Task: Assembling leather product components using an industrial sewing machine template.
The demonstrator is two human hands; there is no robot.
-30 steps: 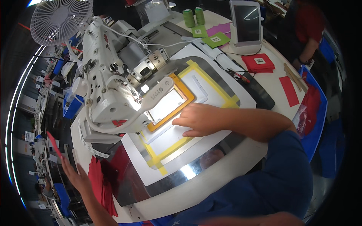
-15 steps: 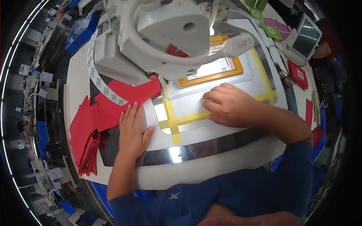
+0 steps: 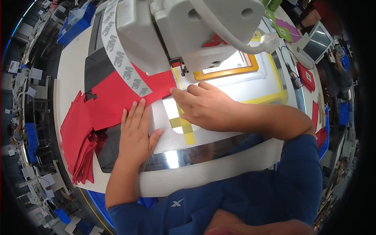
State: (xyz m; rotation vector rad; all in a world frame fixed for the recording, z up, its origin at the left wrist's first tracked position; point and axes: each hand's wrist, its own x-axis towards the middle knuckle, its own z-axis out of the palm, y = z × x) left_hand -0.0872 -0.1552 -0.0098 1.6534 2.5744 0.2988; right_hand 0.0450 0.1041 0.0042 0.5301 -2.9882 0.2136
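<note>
A red fabric piece (image 3: 117, 92) lies partly under the pale sewing machine head (image 3: 219, 39). My left hand (image 3: 135, 131) rests flat and open, its fingertips at the fabric's near edge. My right hand (image 3: 207, 105) has its index finger stretched to the fabric's right end, near the machine's needle area (image 3: 181, 69). Its thumb stands apart from that finger, and the other fingers are bent. Beneath the right hand is a white sheet (image 3: 219, 96) with yellow tape (image 3: 189, 138). An orange frame (image 3: 231, 70) around a clear window sits behind that hand.
A stack of red fabric pieces (image 3: 80, 156) hangs at the table's left. A printed white strip (image 3: 121, 58) dangles from the machine. At right stand a screen (image 3: 316, 41) and red packets (image 3: 305, 76). A blue bin (image 3: 76, 23) is at the far left.
My right hand has moved left from the taped sheet to the red fabric's end, its index finger straightening. The left hand stays flat at the fabric's edge. The view has shifted slightly.
</note>
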